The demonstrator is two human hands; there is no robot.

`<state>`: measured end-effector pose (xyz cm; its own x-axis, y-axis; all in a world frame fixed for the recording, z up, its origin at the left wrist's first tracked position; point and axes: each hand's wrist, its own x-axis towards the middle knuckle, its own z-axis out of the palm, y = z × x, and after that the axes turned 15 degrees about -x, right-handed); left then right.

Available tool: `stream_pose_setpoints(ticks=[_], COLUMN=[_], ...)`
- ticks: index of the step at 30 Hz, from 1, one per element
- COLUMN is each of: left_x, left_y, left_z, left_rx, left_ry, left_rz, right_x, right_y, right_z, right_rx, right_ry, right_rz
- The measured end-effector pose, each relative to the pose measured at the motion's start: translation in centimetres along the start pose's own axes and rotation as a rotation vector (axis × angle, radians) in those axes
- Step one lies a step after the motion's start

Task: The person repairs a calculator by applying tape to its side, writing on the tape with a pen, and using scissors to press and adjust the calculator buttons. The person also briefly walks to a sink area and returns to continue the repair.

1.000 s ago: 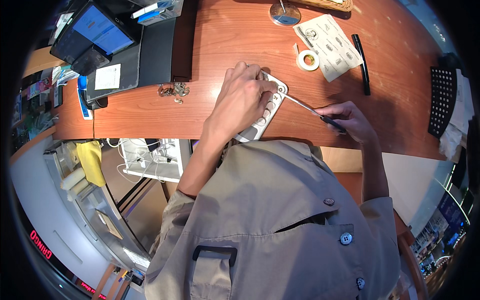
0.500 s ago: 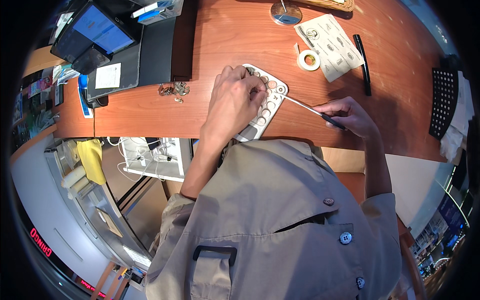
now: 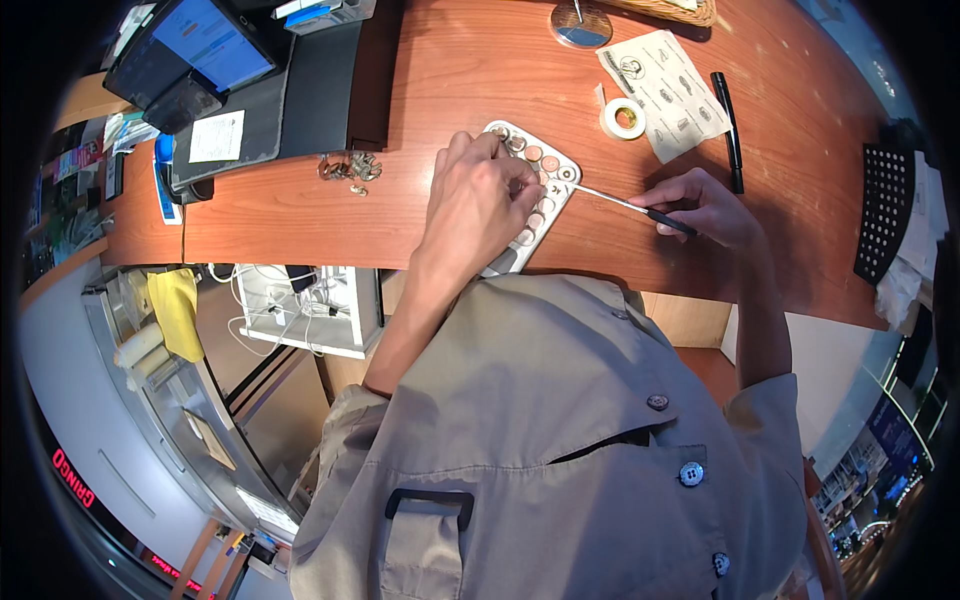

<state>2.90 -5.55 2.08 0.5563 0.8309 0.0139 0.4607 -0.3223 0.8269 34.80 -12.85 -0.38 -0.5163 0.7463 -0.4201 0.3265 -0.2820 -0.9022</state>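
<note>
A white oblong tray (image 3: 526,246) with rows of round wells, several with pinkish discs, lies slanted on the wooden table close to my body. My left hand (image 3: 477,192) lies over its left side, thumb and fingertips brought together in a pinch above the wells; whatever is between them is too small to make out. My right hand (image 3: 706,208), to the right of the tray, grips a slim tool (image 3: 612,198) by its black handle. The tool's thin pale shaft reaches left, its tip at the wells beside my left fingertips.
A roll of white tape (image 3: 624,118), a printed paper sheet (image 3: 664,97) and a black pen (image 3: 728,130) lie beyond my right hand. Small metal pieces (image 3: 352,168) are heaped at the left, below a dark stand with a screen (image 3: 212,45). A round metal base (image 3: 580,24) stands at the back.
Both hands keep nearly the same pose over the tray, the left still pinching and the right still holding the tool. The whole view has shifted slightly.
</note>
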Motion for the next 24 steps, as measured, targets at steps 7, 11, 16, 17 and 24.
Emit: stream_pose_setpoints(ticks=[7, 11, 16, 17, 24], left_x=[0.1, 0.0, -0.3, -0.4, -0.3], left_y=[0.0, -0.2, -1.2, -1.3, -2.2], left_z=[0.5, 0.6, -0.5, -0.6, -0.7], left_rx=[-0.003, -0.038, -0.063, -0.053, -0.196], left_ry=[-0.002, 0.021, 0.129, 0.14, 0.173], left_rz=[-0.012, -0.021, -0.02, -0.041, -0.096], right_x=[0.4, 1.0, 1.7, 1.9, 2.3], right_y=[-1.6, -2.8, -3.9, -4.1, -5.7], right_z=[-1.6, -2.9, -3.8, -3.9, -4.0], right_rx=[-0.117, -0.255, -0.308, -0.325, -0.416], right_ry=[-0.042, -0.095, -0.131, -0.139, -0.121], right_rz=[0.009, 0.026, 0.035, 0.043, 0.138])
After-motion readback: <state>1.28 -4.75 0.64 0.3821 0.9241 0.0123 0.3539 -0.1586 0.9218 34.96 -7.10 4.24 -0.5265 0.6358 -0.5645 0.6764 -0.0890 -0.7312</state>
